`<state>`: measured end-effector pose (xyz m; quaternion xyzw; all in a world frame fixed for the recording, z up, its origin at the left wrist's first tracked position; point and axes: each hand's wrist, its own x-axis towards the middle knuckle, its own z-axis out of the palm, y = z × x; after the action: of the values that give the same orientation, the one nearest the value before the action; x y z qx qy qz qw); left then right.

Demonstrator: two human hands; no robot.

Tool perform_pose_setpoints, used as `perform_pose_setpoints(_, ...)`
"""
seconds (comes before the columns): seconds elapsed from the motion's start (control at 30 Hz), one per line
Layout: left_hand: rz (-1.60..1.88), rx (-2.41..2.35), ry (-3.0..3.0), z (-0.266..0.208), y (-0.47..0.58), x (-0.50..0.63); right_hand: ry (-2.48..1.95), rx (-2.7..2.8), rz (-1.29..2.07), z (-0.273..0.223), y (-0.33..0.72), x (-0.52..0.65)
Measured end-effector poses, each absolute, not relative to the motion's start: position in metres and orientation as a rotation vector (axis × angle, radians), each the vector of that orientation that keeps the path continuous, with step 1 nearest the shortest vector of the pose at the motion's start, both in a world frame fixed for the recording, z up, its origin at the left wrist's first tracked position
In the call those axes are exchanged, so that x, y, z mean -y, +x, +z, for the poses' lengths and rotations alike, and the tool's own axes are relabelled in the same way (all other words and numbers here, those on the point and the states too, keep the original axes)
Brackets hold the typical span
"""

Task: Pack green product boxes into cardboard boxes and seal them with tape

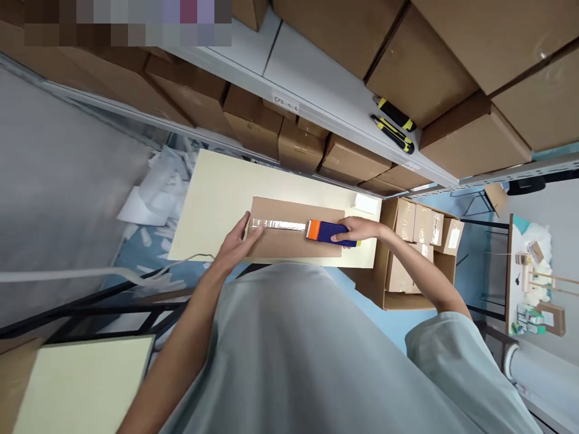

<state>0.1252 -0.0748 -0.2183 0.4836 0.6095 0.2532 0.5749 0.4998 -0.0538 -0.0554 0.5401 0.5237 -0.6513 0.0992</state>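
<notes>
A long brown cardboard box [294,244] lies on a pale yellow tabletop [217,193] right in front of me. My left hand [239,238] grips the box's left end, its thumb on top beside the tape and its fingers along the end. A shiny strip of clear packing tape [280,225] runs along the middle of the top from that end. At the strip's right end is a blue and orange tape dispenser [328,231], with my right hand [355,229] closed around its rear part.
Brown boxes fill the shelf [316,66] beyond the table, where several utility knives [392,134] also lie. To the right, an open carton [384,265] holds smaller taped boxes. White packing scraps [158,181] heap at left; a pale cable [113,274] hangs nearby.
</notes>
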Motion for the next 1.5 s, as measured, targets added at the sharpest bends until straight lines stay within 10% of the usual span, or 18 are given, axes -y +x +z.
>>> perform_pose_setpoints(1.1, 0.304, -1.922, 1.216, -0.207, 0.164, 0.053, 1.278, -1.44, -2.07, -0.058, 0.653, 0.066)
perform_pose_setpoints(1.5, 0.288, -1.972, 1.248, -0.212, 0.166, 0.052, 1.427, -1.57, -1.514, -0.084, 0.637, 0.064)
